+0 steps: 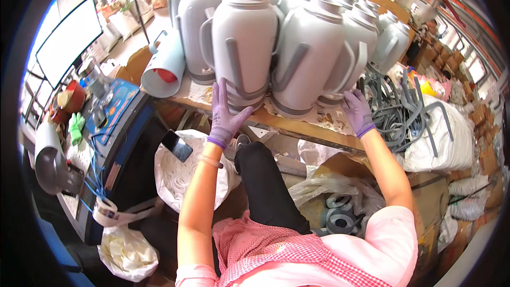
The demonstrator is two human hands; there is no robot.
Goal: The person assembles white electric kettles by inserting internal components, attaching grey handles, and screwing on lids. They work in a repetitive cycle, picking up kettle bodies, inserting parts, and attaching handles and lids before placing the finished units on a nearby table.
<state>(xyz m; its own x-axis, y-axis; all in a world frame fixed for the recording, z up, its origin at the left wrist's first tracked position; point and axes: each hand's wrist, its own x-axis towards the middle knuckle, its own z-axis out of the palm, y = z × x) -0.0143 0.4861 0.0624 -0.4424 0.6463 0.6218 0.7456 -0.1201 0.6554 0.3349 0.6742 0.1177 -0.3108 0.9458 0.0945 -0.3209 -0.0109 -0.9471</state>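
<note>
1. L hand (226, 119), in purple glove, is resting at the base of the front-left jug (247, 42); its grip is standing wide, thumb & fingers apart, not closing round it.
2. R hand (359, 111), same glove type, is sitting nr the tabletop (319, 119) edge, rt of the front-right jug (305, 58); fingers are bending a bit, can't tell if its grip is holding anything.
3. Both jugs, pale grey w/ darker grey strips, are standing upright at the front of the tabletop, more of the same kind crowding behind.
4. Pale blue cylinder (169, 64) is lying on its side, far L, open end facing the person, sth red showing inside.
5. Grey curved parts (390, 109) are piling up to the R, next to a white sack (443, 141).
6. Below: phone (177, 146) is lying on a white bag (183, 180) w/ white rings; grey rings (340, 220) are lying lower R.
</note>
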